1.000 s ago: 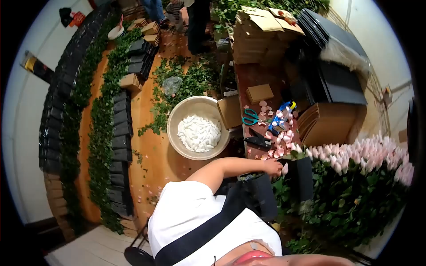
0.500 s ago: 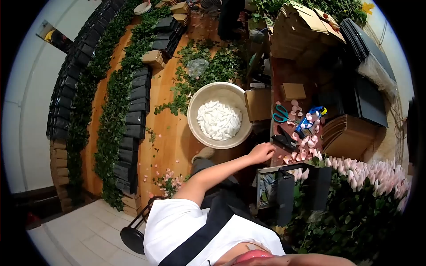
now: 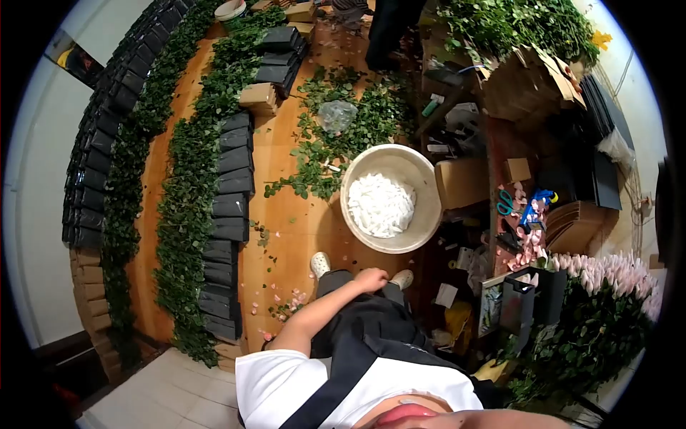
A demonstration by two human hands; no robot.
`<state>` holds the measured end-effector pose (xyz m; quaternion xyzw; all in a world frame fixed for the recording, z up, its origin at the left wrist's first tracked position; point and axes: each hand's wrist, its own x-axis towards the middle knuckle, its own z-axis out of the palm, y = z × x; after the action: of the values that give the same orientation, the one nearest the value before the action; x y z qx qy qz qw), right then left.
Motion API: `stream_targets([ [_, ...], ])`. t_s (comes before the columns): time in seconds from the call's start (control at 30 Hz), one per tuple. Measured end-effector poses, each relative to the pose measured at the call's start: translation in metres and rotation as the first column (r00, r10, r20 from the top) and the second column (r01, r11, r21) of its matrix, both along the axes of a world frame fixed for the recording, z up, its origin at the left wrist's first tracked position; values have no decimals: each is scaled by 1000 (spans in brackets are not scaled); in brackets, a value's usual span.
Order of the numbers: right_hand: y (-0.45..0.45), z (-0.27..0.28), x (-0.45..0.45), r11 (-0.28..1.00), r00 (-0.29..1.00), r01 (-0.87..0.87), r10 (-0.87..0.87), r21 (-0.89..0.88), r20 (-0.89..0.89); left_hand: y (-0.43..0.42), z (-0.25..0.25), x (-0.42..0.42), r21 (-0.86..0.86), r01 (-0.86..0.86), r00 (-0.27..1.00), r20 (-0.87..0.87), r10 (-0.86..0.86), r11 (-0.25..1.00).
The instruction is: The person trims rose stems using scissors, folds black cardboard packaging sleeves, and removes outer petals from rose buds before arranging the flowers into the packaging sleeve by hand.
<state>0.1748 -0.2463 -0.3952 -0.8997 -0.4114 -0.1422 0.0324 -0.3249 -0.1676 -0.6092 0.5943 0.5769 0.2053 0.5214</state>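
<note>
My left hand [image 3: 371,279] is above my lap, near my knees, with its fingers loosely curled and no object showing in them. Dark trousers and a black apron [image 3: 364,323] lie below it. My right hand is out of the picture. In front of my feet stands a large pale tub [image 3: 427,227] holding a heap of small white pieces [image 3: 382,206]. One white clog [image 3: 320,264] shows left of my hand, another [image 3: 403,279] to its right.
On the right, a reddish table [image 3: 500,161] carries teal scissors [image 3: 504,202] and pink petals [image 3: 530,247]. Pink roses [image 3: 600,275] stand at the lower right. Rows of black-wrapped bundles [image 3: 232,171] with leafy stems [image 3: 186,207] line the left. A person's dark-clad leg [image 3: 389,36] is at the back.
My left hand has drawn back from the table edge and moved left to above my lap. The view has shifted, so the tub and table appear farther right.
</note>
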Motion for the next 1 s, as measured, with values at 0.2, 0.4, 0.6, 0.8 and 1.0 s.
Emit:
stream_targets([
  [0.2, 25, -31, -31, 951, 998, -25, 6, -309, -60, -135, -104, -159, -221, -498, 810, -463, 359, 838],
  [0.4, 16, -37, -95, 957, 976, -4, -61, -292, -211, -278, -126, -194, -513, -591, 805, -422, 417, 622],
  [0.6, 10, -72, -113, 874, 946, -214, 75, -436, -314, -310, -123, -166, -346, -697, 710, -453, 539, 628],
  [0.8, 21, -115, -117, 841, 867, -418, 256, -344, -428, -279, -179, -148, -465, -712, 679, -264, 685, 527],
  [1.0, 15, -122, -115, 839, 840, -403, 181, -365, -512, -237, -154, -152, -389, -762, 620, -210, 756, 518],
])
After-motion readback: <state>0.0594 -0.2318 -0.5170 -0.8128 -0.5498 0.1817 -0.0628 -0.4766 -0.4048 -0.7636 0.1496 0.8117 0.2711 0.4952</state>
